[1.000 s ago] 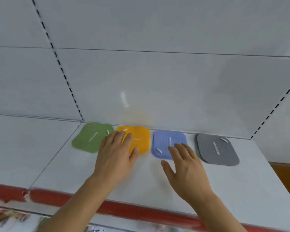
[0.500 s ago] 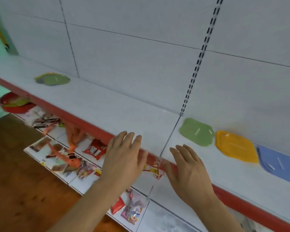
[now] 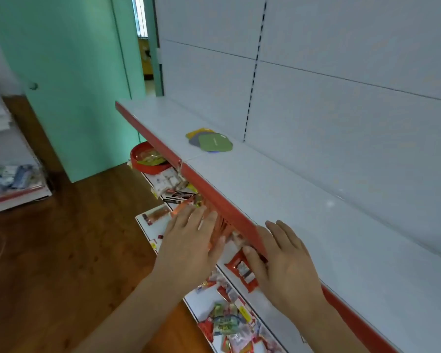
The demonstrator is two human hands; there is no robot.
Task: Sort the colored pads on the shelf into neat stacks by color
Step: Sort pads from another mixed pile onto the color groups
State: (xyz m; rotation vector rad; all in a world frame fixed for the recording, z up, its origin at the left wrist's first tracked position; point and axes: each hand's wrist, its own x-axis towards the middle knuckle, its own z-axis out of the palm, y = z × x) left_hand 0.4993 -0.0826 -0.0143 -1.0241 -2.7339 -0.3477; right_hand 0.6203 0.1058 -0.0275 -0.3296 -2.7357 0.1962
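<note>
Your left hand (image 3: 191,240) hangs flat in front of the shelf's red edge (image 3: 229,207), fingers straight and close together, holding nothing. Your right hand (image 3: 283,263) rests over that edge, fingers slightly spread. Farther along the shelf (image 3: 316,200) lies a mixed pile of pads (image 3: 210,141), green on top. Below, a red bowl (image 3: 148,161) holds packets.

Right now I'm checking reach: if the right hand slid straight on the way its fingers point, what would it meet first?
Probably bare shelf, then the mixed pile of pads; depth is unclear.
</note>
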